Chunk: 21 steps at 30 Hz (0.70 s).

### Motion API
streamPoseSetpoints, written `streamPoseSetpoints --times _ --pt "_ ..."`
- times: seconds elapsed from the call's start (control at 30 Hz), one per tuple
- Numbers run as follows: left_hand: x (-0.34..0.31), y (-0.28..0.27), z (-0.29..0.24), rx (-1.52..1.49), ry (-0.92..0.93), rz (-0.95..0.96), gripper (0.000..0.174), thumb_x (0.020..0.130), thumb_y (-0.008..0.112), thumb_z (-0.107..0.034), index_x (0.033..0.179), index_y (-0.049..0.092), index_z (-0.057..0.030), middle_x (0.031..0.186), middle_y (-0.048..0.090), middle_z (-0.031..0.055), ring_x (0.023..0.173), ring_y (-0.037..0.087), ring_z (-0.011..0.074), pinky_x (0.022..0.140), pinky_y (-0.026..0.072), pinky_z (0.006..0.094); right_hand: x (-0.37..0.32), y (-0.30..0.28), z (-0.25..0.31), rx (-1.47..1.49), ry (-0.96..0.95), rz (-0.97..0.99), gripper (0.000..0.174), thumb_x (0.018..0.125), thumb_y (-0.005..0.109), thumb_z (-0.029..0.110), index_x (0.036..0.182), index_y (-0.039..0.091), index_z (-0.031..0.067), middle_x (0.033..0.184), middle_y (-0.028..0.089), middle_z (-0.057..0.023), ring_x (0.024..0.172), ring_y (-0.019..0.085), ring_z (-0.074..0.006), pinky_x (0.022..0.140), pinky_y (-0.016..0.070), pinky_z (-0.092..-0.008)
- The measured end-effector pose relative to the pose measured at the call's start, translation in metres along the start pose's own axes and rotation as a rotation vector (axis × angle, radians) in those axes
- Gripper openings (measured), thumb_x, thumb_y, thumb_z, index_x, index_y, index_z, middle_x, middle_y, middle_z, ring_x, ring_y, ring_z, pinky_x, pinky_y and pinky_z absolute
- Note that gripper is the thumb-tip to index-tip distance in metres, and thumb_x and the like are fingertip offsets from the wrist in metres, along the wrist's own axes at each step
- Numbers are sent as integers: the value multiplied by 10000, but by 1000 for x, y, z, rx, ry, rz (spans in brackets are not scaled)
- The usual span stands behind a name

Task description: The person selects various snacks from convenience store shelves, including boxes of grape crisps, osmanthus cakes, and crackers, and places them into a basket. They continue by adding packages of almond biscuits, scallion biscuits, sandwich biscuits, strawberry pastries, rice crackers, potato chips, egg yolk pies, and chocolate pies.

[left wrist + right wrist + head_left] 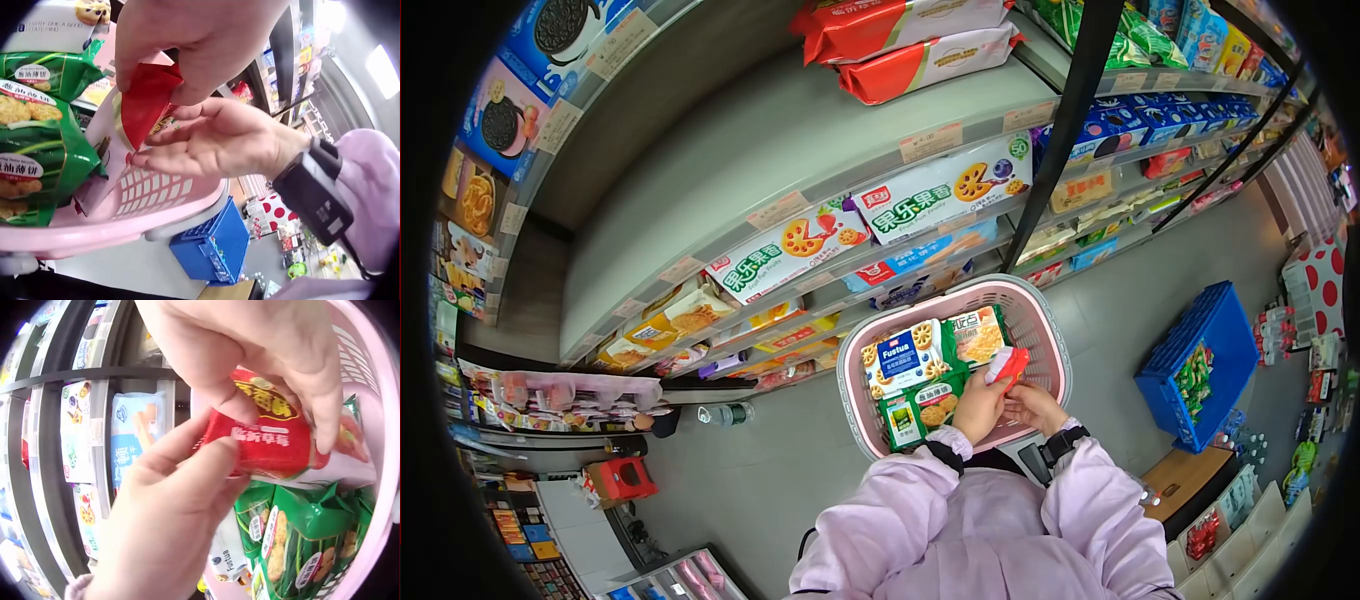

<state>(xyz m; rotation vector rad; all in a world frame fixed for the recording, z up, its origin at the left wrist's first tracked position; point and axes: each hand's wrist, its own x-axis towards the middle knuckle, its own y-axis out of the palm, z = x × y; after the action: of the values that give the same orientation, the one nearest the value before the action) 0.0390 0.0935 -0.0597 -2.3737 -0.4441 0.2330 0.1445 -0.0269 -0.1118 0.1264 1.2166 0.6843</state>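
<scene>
Both hands meet over a pink basket (1052,330), at a red snack packet (269,447) with yellow lettering. My left hand (977,408) pinches the packet's edge, its thumb on the front in the right wrist view. My right hand (262,344) holds it from above, thumb on the face and a finger along the far side. In the left wrist view, the right hand's fingers (181,156) extend beside the packet. The basket holds a white Fustua biscuit pack (900,358), green cracker packs (44,150) and another pack (977,337) with a green edge.
Shelves of biscuits stand ahead, with white boxes (940,192) on one tier and red packs (925,60) above. To the right, a blue crate (1200,370) holds green packets. A bottle (726,414) lies on the grey floor (730,490) at left.
</scene>
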Motion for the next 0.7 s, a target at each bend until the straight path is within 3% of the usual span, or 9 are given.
streamPoseSetpoints --times 0.17,0.23,0.3,0.33,0.5,0.6,0.63,0.7 --pt "1 39 14 -24 56 62 360 740 582 -38 1092 619 -105 1218 450 236 1070 479 394 917 413 394 -18 3 8 38 -205 -177 244 839 497 60 1081 493 35 900 591 -96 735 606 -203 653 545 -325" --pt "0 39 11 -80 31 118 328 754 555 -35 1065 631 -110 1212 462 219 1074 474 385 939 391 389 -18 -4 4 78 -259 -147 291 826 512 61 1116 497 43 955 592 -78 778 598 -176 621 534 -273" --pt "-1 64 26 -146 41 61 288 744 543 -31 1012 638 -82 1180 491 204 1091 466 370 956 371 394 -12 -14 -3 110 -293 -137 311 825 524 65 1135 502 57 1007 589 -68 846 591 -173 645 532 -286" --pt "0 77 40 -77 81 110 342 704 602 -53 1046 602 -63 1224 444 221 1137 432 391 964 376 402 -11 -14 -5 129 -310 -144 312 822 542 65 1133 506 66 1008 589 -70 857 586 -181 671 527 -303" --pt "0 68 27 56 30 119 313 772 508 -53 1076 578 -66 1171 472 227 1105 454 397 960 364 410 -9 -20 -9 212 -230 -64 253 812 520 24 1063 536 45 950 593 -97 823 580 -211 708 509 -331" --pt "5 55 14 132 -59 206 308 782 506 -74 1085 562 -74 1206 450 240 1135 434 412 966 357 462 -10 -23 -6 154 -199 -75 240 815 506 24 1054 533 29 943 597 -97 823 584 -220 715 508 -337" --pt "4 55 12 260 -11 132 314 774 509 -70 1084 558 -75 1217 443 242 1143 425 423 962 352 493 -12 -19 -4 102 -232 -70 242 814 511 26 1056 527 21 941 595 -100 825 587 -224 717 509 -340" --pt "3 52 10 313 -8 208 345 748 545 -76 1092 554 -76 1223 440 248 1145 422 432 957 349 511 -19 -13 -1 3 -305 -68 249 813 521 31 1060 516 6 936 591 -107 829 591 -233 723 510 -345"
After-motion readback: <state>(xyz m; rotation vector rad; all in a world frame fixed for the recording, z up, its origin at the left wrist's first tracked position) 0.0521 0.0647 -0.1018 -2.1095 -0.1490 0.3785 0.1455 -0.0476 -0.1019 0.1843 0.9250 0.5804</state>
